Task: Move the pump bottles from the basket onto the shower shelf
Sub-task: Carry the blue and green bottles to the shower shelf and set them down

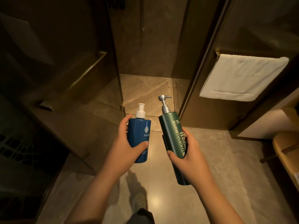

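Left hand (127, 143) grips the blue bottle (139, 139), right hand (189, 152) the green bottle (173, 136); beyond both grips, marble shower floor (145, 88); right of them, a white towel (242, 76).

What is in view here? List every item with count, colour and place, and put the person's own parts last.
blue pump bottle: one, dark blue with a white pump, held upright at centre left.
green pump bottle: one, dark green with a silver pump, held at centre right, tilted slightly.
towel: one, white, hanging over a rail at upper right.
shower stall: one, brown stone walls and floor, straight ahead behind glass.
wooden furniture: one piece, light wood, at the right edge; what it is I cannot tell.
shoe: one, pale, on the floor at bottom centre.
left hand: one, wrapped around the blue pump bottle.
right hand: one, wrapped around the green pump bottle.
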The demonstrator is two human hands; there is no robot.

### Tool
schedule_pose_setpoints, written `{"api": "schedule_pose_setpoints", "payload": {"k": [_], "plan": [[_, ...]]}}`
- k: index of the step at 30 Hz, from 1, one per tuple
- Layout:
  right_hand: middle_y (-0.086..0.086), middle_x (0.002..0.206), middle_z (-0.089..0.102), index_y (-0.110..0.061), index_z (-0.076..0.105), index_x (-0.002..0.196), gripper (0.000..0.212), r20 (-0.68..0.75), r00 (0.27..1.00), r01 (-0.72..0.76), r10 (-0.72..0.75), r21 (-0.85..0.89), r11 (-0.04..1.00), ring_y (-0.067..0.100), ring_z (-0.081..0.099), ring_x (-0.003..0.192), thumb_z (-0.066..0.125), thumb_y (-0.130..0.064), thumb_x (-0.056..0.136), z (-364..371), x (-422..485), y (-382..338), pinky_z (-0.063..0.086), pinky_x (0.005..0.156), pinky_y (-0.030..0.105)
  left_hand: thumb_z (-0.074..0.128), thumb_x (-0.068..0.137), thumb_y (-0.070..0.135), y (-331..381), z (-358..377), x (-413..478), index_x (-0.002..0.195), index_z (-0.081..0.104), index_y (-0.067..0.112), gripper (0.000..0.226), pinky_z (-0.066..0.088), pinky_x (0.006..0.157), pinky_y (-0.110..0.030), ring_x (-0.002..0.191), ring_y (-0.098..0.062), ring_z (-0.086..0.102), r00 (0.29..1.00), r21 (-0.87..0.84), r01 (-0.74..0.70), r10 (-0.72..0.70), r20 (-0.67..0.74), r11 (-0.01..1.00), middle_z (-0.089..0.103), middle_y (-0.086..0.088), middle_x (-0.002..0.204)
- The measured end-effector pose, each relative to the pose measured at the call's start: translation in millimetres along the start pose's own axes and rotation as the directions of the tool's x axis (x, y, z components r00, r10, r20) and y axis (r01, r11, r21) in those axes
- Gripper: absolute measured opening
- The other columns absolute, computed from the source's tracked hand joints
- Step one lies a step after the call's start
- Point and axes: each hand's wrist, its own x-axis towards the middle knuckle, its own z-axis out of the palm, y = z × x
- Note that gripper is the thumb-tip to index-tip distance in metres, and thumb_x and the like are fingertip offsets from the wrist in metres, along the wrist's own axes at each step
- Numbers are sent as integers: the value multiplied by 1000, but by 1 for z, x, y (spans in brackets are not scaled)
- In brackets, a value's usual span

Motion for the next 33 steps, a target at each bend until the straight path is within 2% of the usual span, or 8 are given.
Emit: {"api": "schedule_pose_setpoints", "payload": {"k": [3, 5, 7, 13, 19, 25, 30, 33], "plan": [[-53, 109, 30, -68, 13, 123, 84, -2, 999, 44, -44, -29, 999, -24, 38, 104, 71, -42, 69, 11, 59, -15, 39, 62, 2, 76, 75, 20, 3, -14, 54, 129, 19, 61, 89, 44, 68, -11, 99, 8, 51, 1000, -19, -10, 10, -21, 1000, 40, 32, 116], [-47, 111, 34, -65, 16, 127, 84, -11, 999, 48, -48, -15, 999, -22, 38, 106, 72, -40, 69, 19, 93, -20, 39, 69, 5, 76, 75, 19, 1, -20, 86, 129, 20, 61, 88, 45, 71, -14, 101, 4, 51, 1000, -42, -4, 3, -21, 999, 41, 29, 117], [-42, 113, 36, -61, 18, 129, 84, -16, 999, 35, -35, -5, 999, -21, 38, 108, 73, -38, 70, 28, 118, -22, 37, 75, 9, 76, 75, 18, 0, -23, 113, 130, 21, 59, 89, 44, 70, -14, 100, 5, 52, 1000, -51, 7, -7, -15, 999, 41, 31, 115], [-57, 112, 23, -69, 9, 124, 87, 16, 999, 31, -31, -36, 999, -28, 31, 108, 71, -42, 70, 45, 177, -19, 33, 75, 5, 77, 74, 15, -7, -28, 183, 125, 25, 65, 88, 44, 70, -15, 100, 12, 53, 998, -129, 67, -65, 19, 989, 45, 32, 118], [-50, 114, 27, -65, 12, 127, 86, 69, 997, 25, -23, -31, 999, -24, 34, 109, 72, -40, 70, 51, 255, -6, 34, 76, 2, 76, 74, 6, -19, -27, 253, 123, 31, 58, 85, 49, 65, -10, 97, 10, 57, 996, -164, 57, -67, -53, 985, 49, 25, 117], [-56, 110, 23, -65, 12, 126, 85, 143, 986, 91, -90, -2, 996, -27, 33, 106, 71, -38, 72, 47, 353, 6, 32, 77, 3, 75, 73, 4, -8, -6, 340, 126, 28, 55, 86, 46, 58, -5, 92, 16, 56, 990, -119, 73, -86, -109, 990, 41, 35, 112], [-50, 108, 29, -63, 17, 127, 84, 121, 987, 104, -103, 2, 995, -29, 34, 101, 74, -40, 70, 11, 455, 22, 32, 69, 4, 76, 75, 14, 25, 31, 432, 137, 20, 49, 92, 41, 62, -8, 92, 7, 49, 986, -31, 98, -101, -135, 995, 39, 23, 120], [-36, 107, 36, -54, 19, 133, 86, 104, 993, 53, -53, 4, 999, -16, 44, 93, 74, -39, 69, -14, 513, 35, 31, 64, 5, 76, 75, 18, 45, 53, 485, 135, 20, 54, 90, 40, 67, -11, 96, 7, 47, 989, -3, 64, -64, -130, 998, 38, 21, 125]]}}
